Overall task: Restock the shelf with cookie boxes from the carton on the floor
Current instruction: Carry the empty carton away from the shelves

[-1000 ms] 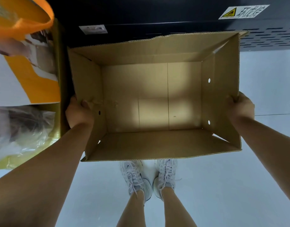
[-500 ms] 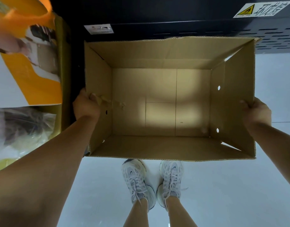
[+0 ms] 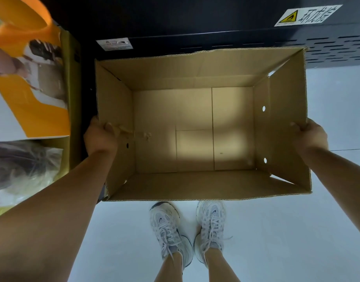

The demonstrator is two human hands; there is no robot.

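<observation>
A brown cardboard carton (image 3: 284, 127) hangs open-topped in front of me, above my feet. Its inside is bare; I see no cookie boxes in it. My left hand (image 3: 100, 137) grips the top edge of the carton's left wall, fingers curled over the rim. My right hand (image 3: 309, 137) grips the top edge of the right wall the same way. The shelf itself is not clearly in view.
A dark metal base (image 3: 195, 23) with a yellow warning sticker (image 3: 305, 16) runs behind the carton. At the left stand orange-and-white packages (image 3: 32, 94) and a clear plastic bag (image 3: 22, 165). My white sneakers (image 3: 187, 226) stand on the pale floor (image 3: 297, 231).
The carton, held in both hands, has shifted rightward and slightly down in view and looks closer. Both hands keep the same hold on its side walls.
</observation>
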